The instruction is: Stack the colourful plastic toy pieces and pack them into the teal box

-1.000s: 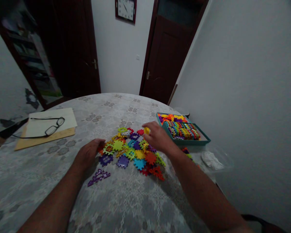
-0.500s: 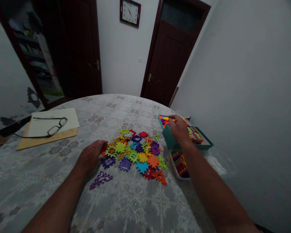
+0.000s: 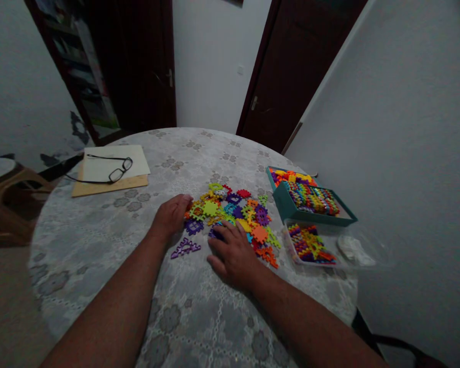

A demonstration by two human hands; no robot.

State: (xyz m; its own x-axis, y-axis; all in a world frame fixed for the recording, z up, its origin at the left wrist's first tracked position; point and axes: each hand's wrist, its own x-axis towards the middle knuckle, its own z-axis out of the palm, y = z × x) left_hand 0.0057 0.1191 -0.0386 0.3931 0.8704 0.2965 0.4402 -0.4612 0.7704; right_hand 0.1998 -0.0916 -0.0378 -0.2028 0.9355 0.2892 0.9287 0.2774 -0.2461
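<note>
Brightly coloured toothed pieces lie heaped, right hand's grip spread, left hand's I cannot tell

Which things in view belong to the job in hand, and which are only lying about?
In the job:
loose toothed pieces by left hand and right hand
probably teal box, clear container, both holding coloured pieces

Seemingly just lying about:
eyeglasses
white paper

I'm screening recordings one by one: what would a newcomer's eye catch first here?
Probably the bright heap of plastic pieces on the table, the left hand at its left edge, the right hand over its near side. Next, the teal box at right, then the black glasses on white paper at left.
</note>
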